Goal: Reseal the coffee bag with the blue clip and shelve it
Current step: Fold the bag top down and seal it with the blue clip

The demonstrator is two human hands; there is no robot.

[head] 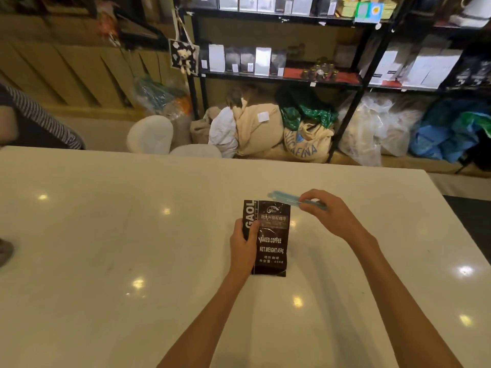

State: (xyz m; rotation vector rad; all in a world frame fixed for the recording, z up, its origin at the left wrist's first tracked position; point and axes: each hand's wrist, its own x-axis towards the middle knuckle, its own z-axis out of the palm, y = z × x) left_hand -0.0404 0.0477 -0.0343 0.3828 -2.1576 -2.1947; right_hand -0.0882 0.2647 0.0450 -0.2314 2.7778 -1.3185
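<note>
A black coffee bag [272,241] with white lettering stands upright on the white table [106,248]. My left hand [244,247] grips its left side, thumb on the front. A long light-blue clip [285,198] hovers at the bag's top right corner, lying roughly level. My right hand [328,215] pinches the clip's right end, so that part of the clip is hidden by the fingers. Whether the clip touches the bag's top edge I cannot tell.
A black metal shelf unit [281,79] with rows of white and dark bags stands beyond the table. Sacks [265,128] and plastic bags lie on the floor under it. Two white stools [150,134] stand by the far edge. A person's striped sleeve [45,123] shows at the left.
</note>
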